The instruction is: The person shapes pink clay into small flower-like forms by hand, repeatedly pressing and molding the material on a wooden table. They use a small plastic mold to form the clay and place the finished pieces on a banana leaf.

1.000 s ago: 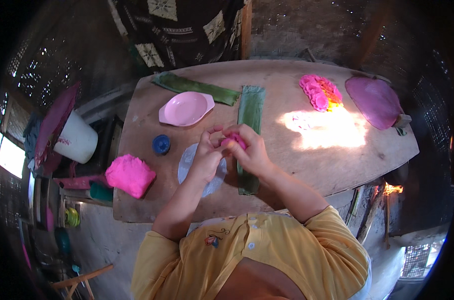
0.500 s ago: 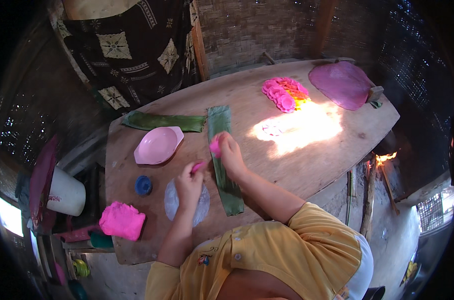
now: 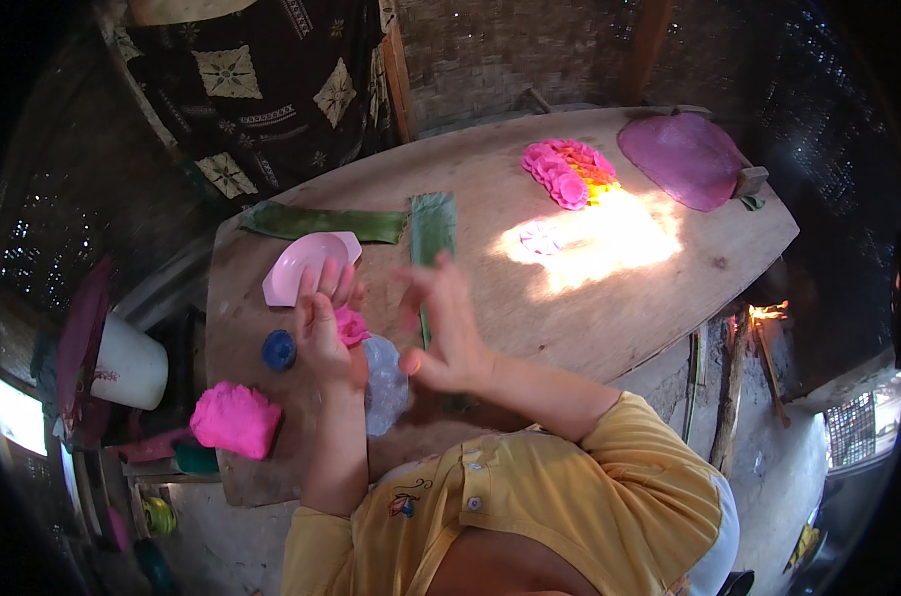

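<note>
A small piece of pink dough (image 3: 351,325) lies on the palm of my left hand (image 3: 326,333), whose fingers point up and away from me. Facing it from the right, my right hand (image 3: 453,328) has its fingers spread, slightly smeared by motion, and no dough shows in it. Beneath and between the hands is a round clear plastic sheet (image 3: 386,392) on the wooden table. A green leaf strip (image 3: 432,221) runs partly hidden behind my right hand. Just beyond my left fingertips sits a pink oval dish (image 3: 297,263). A large lump of pink dough (image 3: 234,420) rests at the table's left edge.
A small blue lid-like round (image 3: 279,350) sits left of my left hand. Another leaf strip (image 3: 321,223) lies at the back. Pink and orange flower-shaped pieces (image 3: 570,179) and a flat pink round (image 3: 681,162) are far right. A fire (image 3: 768,312) burns beyond the right edge.
The hands have come nearer me and opened out. Pink dough that was pinched in each hand now shows only on the left palm; the right hand has left the leaf strip's middle.
</note>
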`<state>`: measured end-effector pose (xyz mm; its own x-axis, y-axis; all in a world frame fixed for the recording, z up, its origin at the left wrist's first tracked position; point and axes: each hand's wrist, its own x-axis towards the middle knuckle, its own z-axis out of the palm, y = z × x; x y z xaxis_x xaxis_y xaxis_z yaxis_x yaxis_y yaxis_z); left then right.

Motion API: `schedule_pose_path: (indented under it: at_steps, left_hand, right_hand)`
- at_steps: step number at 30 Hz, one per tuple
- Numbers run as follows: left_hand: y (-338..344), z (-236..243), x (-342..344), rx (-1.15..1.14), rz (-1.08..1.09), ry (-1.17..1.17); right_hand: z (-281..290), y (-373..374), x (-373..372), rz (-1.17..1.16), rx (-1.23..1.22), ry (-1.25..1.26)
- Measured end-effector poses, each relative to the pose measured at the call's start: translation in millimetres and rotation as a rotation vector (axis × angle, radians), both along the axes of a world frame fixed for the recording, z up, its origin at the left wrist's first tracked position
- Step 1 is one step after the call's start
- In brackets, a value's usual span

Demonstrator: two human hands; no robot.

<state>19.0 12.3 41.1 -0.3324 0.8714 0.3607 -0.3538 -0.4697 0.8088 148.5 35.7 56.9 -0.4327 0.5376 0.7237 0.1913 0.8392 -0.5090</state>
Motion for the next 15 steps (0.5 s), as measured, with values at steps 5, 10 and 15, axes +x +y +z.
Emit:
schedule_pose_path:
  at_steps: [5, 10, 15]
  left_hand:
    - [1, 19, 22, 0.641, -0.145, 0.262]
    - [-21, 51, 48, 0.352, -0.406, -0.068]
    - [-19, 68, 53, 0.496, -0.141, 0.234]
  right_hand:
    - [20, -5, -21, 0.334, 0.237, 0.112]
    - [41, 12, -20, 0.149, 0.203, 0.248]
    - [34, -7, -17, 0.358, 0.291, 0.248]
